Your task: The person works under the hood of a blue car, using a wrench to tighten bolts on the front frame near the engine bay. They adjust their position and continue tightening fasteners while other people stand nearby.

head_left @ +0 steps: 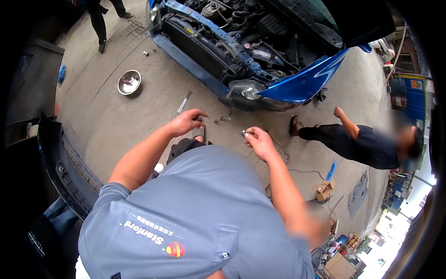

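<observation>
My left hand (186, 122) is held out over the concrete floor above my foot, its fingers loosely bent and apart, with nothing I can make out in it. My right hand (261, 143) pinches a small dark metallic piece (244, 133) between thumb and fingers; its exact kind is too small to tell. In front of both hands stands a blue car (302, 88) with its hood up and its front bumper off, showing the engine bay (260, 32) and the headlight (246, 93). Neither hand touches the car.
A metal bowl (139, 78) with small dark items stands on the floor, left of the car. A flat metal strip (185, 101) lies nearer. One person (367, 144) is at the right, another's legs (98, 25) far left. A cardboard box (324, 189) and a dark bumper (76, 167) lie around me.
</observation>
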Available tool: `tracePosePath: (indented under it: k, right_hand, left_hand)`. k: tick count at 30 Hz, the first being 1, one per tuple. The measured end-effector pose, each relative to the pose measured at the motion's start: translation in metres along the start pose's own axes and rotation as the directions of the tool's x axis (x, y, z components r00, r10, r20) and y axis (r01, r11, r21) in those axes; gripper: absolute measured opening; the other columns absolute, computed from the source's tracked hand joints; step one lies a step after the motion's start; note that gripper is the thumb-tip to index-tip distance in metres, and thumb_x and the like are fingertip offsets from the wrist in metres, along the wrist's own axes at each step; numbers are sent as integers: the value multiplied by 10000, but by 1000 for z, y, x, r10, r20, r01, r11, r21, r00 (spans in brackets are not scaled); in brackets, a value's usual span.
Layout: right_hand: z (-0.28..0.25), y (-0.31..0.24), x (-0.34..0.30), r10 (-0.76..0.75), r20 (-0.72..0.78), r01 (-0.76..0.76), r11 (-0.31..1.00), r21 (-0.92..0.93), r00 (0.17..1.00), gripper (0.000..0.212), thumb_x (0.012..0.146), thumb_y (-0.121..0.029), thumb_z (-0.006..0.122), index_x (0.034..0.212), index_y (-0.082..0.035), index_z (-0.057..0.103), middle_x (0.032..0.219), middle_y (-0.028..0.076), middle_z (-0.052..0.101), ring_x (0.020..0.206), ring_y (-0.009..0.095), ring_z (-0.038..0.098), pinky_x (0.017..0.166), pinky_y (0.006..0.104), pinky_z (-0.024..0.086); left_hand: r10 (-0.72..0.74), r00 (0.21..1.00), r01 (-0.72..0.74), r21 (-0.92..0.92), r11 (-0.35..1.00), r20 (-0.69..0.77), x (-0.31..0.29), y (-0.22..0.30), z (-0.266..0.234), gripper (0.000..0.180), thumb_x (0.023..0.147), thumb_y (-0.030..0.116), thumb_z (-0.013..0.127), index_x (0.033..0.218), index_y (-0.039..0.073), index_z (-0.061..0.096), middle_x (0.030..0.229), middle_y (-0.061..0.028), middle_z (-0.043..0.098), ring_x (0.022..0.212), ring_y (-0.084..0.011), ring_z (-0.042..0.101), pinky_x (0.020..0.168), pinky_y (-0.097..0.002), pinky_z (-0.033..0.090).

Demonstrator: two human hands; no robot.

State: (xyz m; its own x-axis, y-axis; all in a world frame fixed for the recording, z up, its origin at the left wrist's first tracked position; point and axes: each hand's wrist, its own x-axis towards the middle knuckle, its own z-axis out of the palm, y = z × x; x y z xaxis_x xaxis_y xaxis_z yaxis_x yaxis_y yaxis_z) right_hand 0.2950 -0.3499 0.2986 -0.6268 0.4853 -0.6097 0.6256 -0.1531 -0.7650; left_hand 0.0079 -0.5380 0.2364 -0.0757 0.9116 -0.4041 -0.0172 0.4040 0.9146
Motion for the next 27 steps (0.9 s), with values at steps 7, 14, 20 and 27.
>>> tracePosePath:
  k: [7, 14, 20, 27]
  right_hand:
    - [0, -21, -11, -11, -104, 24, 992, 123, 995, 236, 1018, -164, 626, 1171, 15, 619, 933, 70, 680, 834, 134, 637, 752, 292, 536]
    - [4, -9, -25, 79, -58, -66, 976, 208, 995, 222, 1030, -206, 611, 1141, -15, 630, 864, 36, 660, 757, 102, 586, 703, 258, 496]
    - [11, -42, -31, 0, 66, -17, 964, 267, 998, 214, 1029, -226, 608, 1095, -25, 640, 847, 30, 658, 726, 88, 576, 674, 245, 480]
    - [21, -93, -16, -179, 224, 109, 950, 294, 958, 194, 1025, -220, 617, 1037, -29, 643, 828, 32, 655, 695, 83, 578, 645, 234, 474]
  left_hand:
    - [-140, 990, 127, -297, 946, -22, -6, 22, 0, 223, 1034, 96, 565, 1232, 20, 635, 1067, -44, 695, 842, -105, 639, 724, -266, 539]
    - [-132, 990, 136, -90, 987, 49, -18, 13, -7, 216, 1037, 76, 551, 1226, 9, 632, 1036, -72, 677, 819, -124, 659, 685, -287, 529]
    - [-41, 998, 48, -138, 989, 53, -17, 48, 18, 214, 1035, 124, 591, 1222, 27, 630, 977, -46, 675, 806, -111, 613, 745, -290, 527]
    - [134, 980, -155, 149, 977, 144, -9, 111, 39, 223, 1011, 145, 629, 1194, 17, 626, 966, -93, 681, 886, -164, 626, 793, -339, 534]
